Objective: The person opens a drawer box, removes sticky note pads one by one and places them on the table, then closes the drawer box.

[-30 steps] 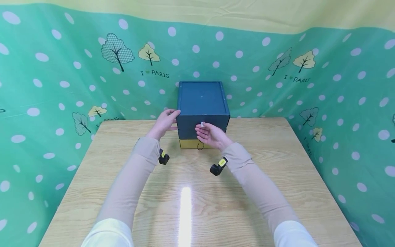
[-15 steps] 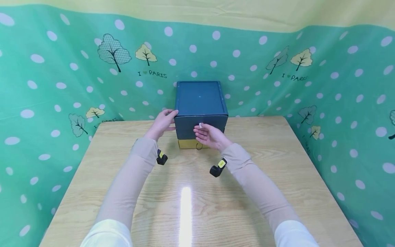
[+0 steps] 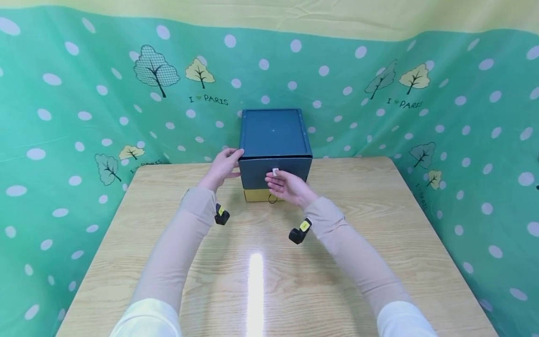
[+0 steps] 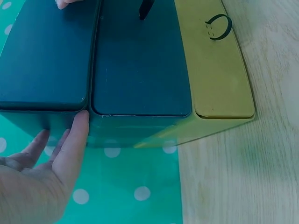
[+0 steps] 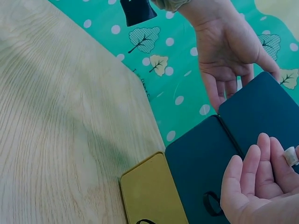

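A dark blue drawer box [image 3: 273,133] stands at the back of the table. Its top drawer [image 4: 44,56] and middle drawer [image 4: 140,70] are blue; the bottom drawer [image 4: 219,84] is yellow. My left hand [image 3: 221,169] rests against the box's upper left corner, fingers extended along the side. At the front, my right hand [image 3: 290,187] pinches a small white tab [image 5: 290,156] between thumb and index finger, its other fingers loosely bent, palm up. A thin dark gap shows along the top drawer's upper edge. The drawer's inside is hidden.
Black loops hang on the middle drawer's front and the yellow one's, such as the lower loop [image 4: 229,28]. A wood-grain table [image 3: 202,281] spreads in front of the box. Green dotted cloth [image 3: 269,65] hangs close behind it and at both sides.
The dark gap above the top drawer's front has widened slightly as that front has come forward. Both hands keep nearly the same places; the head view has shifted a little.
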{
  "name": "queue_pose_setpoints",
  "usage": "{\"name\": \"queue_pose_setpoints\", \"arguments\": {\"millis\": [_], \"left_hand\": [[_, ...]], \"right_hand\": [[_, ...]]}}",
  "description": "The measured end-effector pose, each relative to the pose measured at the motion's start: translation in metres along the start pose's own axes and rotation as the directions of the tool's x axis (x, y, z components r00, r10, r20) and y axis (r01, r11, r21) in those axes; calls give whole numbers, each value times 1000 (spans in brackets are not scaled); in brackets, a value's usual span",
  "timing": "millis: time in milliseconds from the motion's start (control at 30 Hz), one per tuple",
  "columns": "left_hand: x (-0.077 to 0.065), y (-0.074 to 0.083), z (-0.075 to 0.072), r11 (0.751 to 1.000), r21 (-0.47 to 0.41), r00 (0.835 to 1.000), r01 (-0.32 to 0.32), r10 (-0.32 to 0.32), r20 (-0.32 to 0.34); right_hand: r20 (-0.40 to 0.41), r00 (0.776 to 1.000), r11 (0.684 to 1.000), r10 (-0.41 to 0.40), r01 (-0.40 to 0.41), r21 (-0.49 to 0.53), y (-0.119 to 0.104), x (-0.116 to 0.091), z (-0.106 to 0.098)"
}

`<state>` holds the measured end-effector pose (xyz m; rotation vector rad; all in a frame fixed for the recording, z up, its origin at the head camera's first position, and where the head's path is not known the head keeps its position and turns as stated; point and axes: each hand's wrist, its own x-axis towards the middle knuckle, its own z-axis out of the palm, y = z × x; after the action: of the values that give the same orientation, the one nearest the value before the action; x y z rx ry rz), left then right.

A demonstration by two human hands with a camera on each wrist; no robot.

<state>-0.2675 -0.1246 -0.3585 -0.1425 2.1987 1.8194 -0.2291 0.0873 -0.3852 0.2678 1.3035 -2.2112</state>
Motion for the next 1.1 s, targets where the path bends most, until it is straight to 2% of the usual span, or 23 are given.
{"name": "queue_pose_setpoints", "arguments": {"millis": [167,700,1000,1100], "left_hand": [[-1,-2,0,1000,5,1000,-1,2,-11],[0,-1,1,1000,8,1000,1,-1,-12],[1,-3,0,1000,-1,1000,5,-5,-10],[1,-3,0,1000,3,1000,-3,3,-7]], "right_hand": [[34,999,999,-4,6,-45,1,-2,-2],[77,997,996,-21,27,-89,5,-4,-8],[72,997,970,-26,43,-240,6,-12,-7],[74,997,968,-30,47,-248,6,-15,-7]]}}
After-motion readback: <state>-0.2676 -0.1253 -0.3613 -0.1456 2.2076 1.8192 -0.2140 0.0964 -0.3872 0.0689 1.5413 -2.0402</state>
